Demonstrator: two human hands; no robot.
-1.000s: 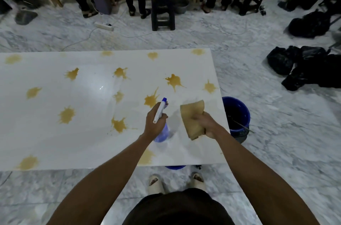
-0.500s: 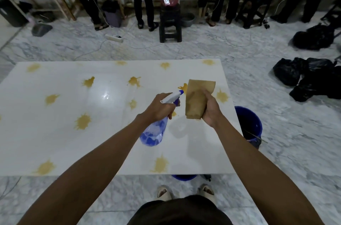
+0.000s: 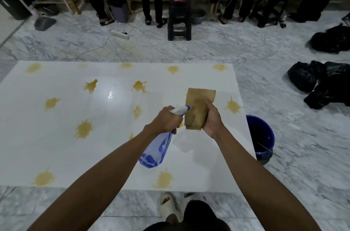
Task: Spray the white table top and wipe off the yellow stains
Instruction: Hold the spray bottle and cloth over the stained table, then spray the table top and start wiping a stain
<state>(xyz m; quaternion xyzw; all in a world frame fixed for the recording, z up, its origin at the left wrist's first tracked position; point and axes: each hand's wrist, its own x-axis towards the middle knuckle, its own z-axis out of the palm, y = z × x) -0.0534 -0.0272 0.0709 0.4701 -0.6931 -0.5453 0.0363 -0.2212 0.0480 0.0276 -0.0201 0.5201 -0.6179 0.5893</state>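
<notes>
The white table top fills the middle of the head view and carries several yellow stains, such as one at left centre and one near the right edge. My left hand grips a blue spray bottle held above the table, its white nozzle pointing right at the cloth. My right hand holds a folded tan cloth upright just beyond the nozzle. A wet patch lies on the table below the cloth.
A blue bucket stands on the marble floor by the table's right edge. Black bags lie further right. Beyond the table are a black stool, a power strip with cables, and several standing people's legs.
Both hands have lifted away from the table surface. The bottle has tipped so its nozzle points right at the cloth, which my right hand has raised upright. The camera has tilted up.
</notes>
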